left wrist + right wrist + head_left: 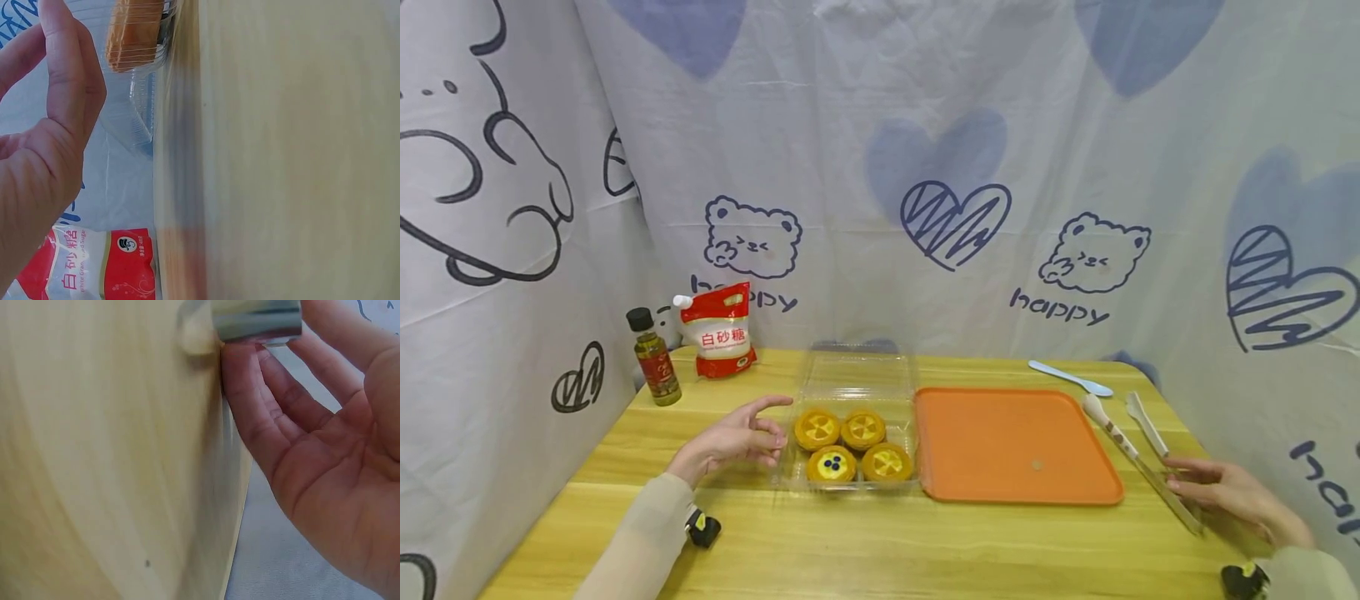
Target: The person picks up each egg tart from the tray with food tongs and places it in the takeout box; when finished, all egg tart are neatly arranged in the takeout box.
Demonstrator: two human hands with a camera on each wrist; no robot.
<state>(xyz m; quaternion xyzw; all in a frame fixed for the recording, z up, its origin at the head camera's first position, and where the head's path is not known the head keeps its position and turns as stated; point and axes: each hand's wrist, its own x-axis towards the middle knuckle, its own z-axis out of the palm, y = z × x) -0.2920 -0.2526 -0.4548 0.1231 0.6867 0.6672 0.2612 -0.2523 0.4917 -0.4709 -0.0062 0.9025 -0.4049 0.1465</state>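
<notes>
My left hand [741, 442] is beside the left wall of a clear plastic box [898, 423], fingers loosely bent and holding nothing. The box's lid [853, 371] is raised at the back. Several egg tarts [887, 462] sit inside, one of them topped with dark berries [832, 463]. On the right, my right hand [1236, 496] reaches over the near part of a pair of tongs [1138, 458] with pale tips and metal arms. In the right wrist view the fingertips meet the tongs' metal [257, 320]; the fingers [250, 400] are only slightly bent, not wrapped round it.
An orange tray [1007, 446] lies right of the box. Behind the tongs is a pale blue spatula-like utensil [1071, 378]. At the back left stand a bottle of oil [657, 362] and a red-and-white bag of sugar [722, 333]. Printed curtains enclose the wooden table [925, 550].
</notes>
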